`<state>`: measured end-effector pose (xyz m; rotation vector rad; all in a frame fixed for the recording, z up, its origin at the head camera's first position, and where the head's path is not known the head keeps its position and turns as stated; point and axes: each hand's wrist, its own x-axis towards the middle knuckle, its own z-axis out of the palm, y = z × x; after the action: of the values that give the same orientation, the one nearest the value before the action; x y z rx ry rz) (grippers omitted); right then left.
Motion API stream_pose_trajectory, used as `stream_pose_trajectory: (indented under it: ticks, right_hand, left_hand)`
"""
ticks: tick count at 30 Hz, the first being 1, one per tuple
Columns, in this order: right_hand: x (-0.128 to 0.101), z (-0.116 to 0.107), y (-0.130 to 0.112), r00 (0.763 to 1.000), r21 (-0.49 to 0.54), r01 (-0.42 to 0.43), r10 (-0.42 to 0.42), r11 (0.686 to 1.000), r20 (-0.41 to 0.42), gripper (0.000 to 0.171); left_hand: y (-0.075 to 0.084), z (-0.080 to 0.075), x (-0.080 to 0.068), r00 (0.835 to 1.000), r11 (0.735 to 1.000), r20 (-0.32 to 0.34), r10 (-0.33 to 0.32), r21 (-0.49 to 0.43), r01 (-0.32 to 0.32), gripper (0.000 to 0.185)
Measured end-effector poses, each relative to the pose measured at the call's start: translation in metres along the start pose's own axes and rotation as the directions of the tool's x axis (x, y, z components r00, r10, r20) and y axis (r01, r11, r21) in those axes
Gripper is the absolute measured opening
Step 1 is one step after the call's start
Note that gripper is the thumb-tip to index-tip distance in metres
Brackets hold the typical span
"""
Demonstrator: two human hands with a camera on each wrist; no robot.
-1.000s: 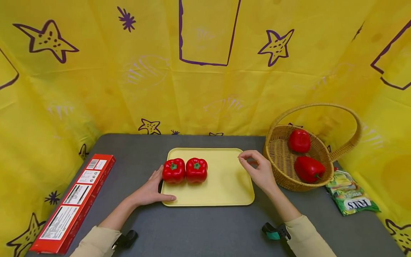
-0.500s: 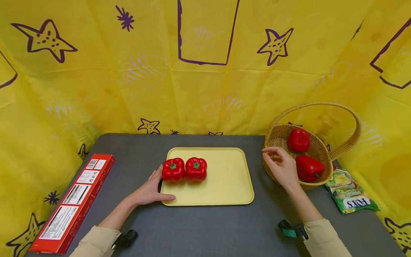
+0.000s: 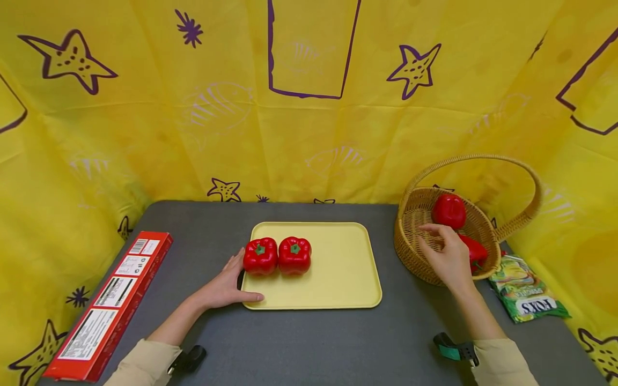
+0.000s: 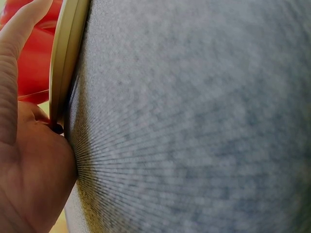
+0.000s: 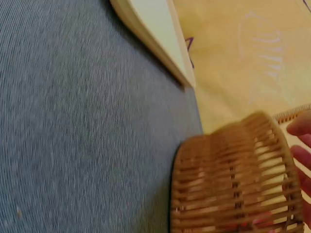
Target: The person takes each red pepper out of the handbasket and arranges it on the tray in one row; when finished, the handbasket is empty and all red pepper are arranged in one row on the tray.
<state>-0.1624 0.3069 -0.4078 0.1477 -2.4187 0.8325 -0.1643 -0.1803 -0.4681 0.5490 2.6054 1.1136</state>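
Two red bell peppers with green stems stand side by side on a pale yellow tray: a left pepper (image 3: 260,257) and a right pepper (image 3: 295,255). My left hand (image 3: 223,285) rests at the left edge of the tray (image 3: 338,268), its thumb (image 4: 8,73) lying over the rim and its fingers beside the left pepper. Over the wicker basket (image 3: 410,257) is my right hand (image 3: 451,257), fingers loosely bent with nothing between them. Inside the basket lie a back pepper (image 3: 449,210) and a front pepper (image 3: 475,251), the latter partly hidden by the right hand.
A long red box (image 3: 113,300) lies along the table's left side. To the right of the basket is a green snack packet (image 3: 528,289). The basket's tall handle (image 3: 523,212) arches up at the right. Yellow patterned cloth (image 3: 309,139) surrounds the grey table.
My right hand has moved right, from the tray's right edge to over the basket, and now covers part of the front pepper. The left hand stays at the tray.
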Motion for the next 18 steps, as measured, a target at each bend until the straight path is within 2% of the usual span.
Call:
stream_pose_trajectory:
  ticks: [4, 10, 18]
  right_hand:
    - [-0.001, -0.007, 0.006, 1.0, -0.09, -0.014, 0.016, 0.996, 0.026, 0.029]
    - [0.0, -0.018, 0.011, 0.993, -0.184, -0.069, 0.085, 0.981, 0.081, 0.038]
    - [0.002, -0.032, 0.027, 0.978, -0.341, -0.111, 0.164, 0.934, 0.13, 0.052]
  left_hand:
    - [0.001, 0.0, 0.0, 1.0, 1.0, 0.001, 0.002, -0.002, -0.002, 0.113]
    - [0.0, 0.0, -0.001, 1.0, 1.0, -0.001, 0.009, 0.001, -0.009, 0.113]
    - [0.001, 0.0, 0.0, 1.0, 1.0, -0.002, 0.019, -0.002, -0.019, 0.113]
